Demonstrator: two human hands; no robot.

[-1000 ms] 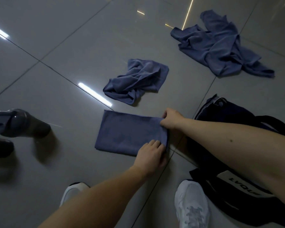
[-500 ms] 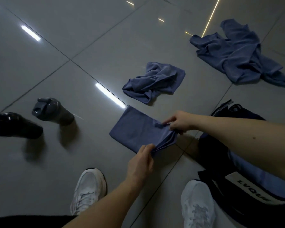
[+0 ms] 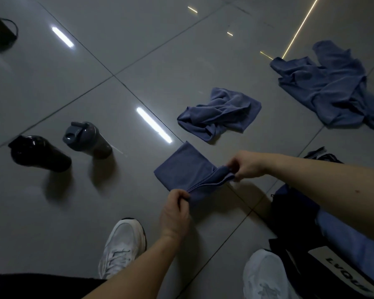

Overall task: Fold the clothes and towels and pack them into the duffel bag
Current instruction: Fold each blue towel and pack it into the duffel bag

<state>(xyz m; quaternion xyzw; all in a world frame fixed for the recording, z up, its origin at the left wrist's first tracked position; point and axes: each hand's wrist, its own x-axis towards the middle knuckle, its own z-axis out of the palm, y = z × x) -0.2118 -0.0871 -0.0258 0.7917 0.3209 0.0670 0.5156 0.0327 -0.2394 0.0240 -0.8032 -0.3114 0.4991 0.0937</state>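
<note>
A folded blue towel [image 3: 183, 167] lies on the grey tiled floor, its near edge lifted. My left hand [image 3: 175, 212] pinches the near corner of that edge. My right hand [image 3: 245, 166] grips the other corner, bunching the cloth. Beyond it lies a crumpled blue towel [image 3: 219, 114]. A larger crumpled blue garment [image 3: 330, 85] lies at the far right. The dark duffel bag [image 3: 294, 214] stands open at the lower right under my right forearm, with blue cloth [image 3: 345, 236] inside.
Two bottles stand on the floor to the left, a black one [image 3: 38, 154] and a grey one [image 3: 85, 140]. My two white shoes [image 3: 122, 244] [image 3: 266, 275] are at the bottom. A dark object with a cord [image 3: 0, 26] sits at the top left.
Both hands went from pressing the flat towel's right edge to gripping its corners and lifting that edge off the floor. The view has swung left, bringing the bottles in.
</note>
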